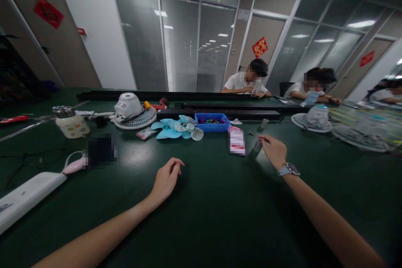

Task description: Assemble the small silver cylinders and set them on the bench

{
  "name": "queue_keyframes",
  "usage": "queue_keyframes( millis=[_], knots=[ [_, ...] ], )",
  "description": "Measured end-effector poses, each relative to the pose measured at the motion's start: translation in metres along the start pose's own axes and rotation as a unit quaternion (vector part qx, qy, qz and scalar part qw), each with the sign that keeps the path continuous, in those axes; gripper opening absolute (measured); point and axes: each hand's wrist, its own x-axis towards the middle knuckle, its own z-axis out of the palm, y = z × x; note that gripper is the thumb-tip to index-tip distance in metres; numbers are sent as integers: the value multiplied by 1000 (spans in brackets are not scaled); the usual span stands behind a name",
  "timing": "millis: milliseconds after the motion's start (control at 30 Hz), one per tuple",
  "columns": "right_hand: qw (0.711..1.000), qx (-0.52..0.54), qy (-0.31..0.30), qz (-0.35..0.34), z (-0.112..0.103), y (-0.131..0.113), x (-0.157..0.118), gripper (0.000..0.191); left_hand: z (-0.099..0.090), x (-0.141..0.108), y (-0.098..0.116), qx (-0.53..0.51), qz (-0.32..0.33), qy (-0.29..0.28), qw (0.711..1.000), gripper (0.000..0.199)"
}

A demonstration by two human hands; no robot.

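On the dark green table (204, 205), right of the blue bin (212, 127), the right hand's (275, 151) narrowed fingertips meet a small grey cylinder (257, 147); grip unclear. An off-centre nudge could tip it. Nearer than the bin, the left hand (166, 178) curls loosely, partly open.

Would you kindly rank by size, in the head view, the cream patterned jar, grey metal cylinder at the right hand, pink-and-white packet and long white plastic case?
Long white case
Cream jar
Pink-and-white packet
Grey cylinder
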Motion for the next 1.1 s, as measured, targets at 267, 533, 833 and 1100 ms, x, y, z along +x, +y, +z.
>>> queue_keyframes(
  millis=[267,533,833,1100],
  knots=[
    [1000,-2,-6,4,1,-1,5,33,0,1,-5,9,-3,-18,1000,31],
    [1000,1,-19,5,11,1,-9,38,0,0,-4,20,12,-31,999,32],
    [991,103,-74,39,-5,-27,-17,48,-2,-1,3,23,21,-35,999,32],
    [888,331,-248,-199,-54,-189,-81,49,1,-19,19,50,151,-23,987,32]
  ],
)
